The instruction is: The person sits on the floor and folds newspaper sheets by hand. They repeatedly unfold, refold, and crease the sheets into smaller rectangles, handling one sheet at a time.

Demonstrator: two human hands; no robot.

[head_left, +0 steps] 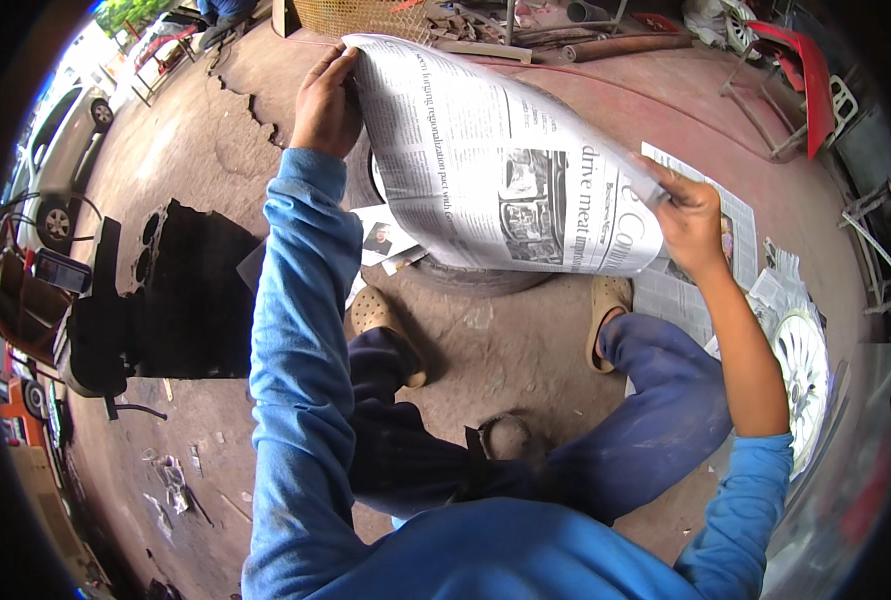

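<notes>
A newspaper sheet is stretched between my two raised hands, printed side toward me and slightly curved. My left hand grips its upper left edge, fingers closed round the paper. At the right end, my right hand pinches the sheet's edge near the large headline. Below and behind the paper lies a tyre, mostly hidden, with its lower rim of rubber showing. Loose printed paper with a small photo sticks out at the tyre's left side.
More newspaper lies on the floor at right, beside a white spoked wheel. A dark panel stands at left. A red car part rests on a stand at far right. Metal pipes lie at the back. A car is parked far left.
</notes>
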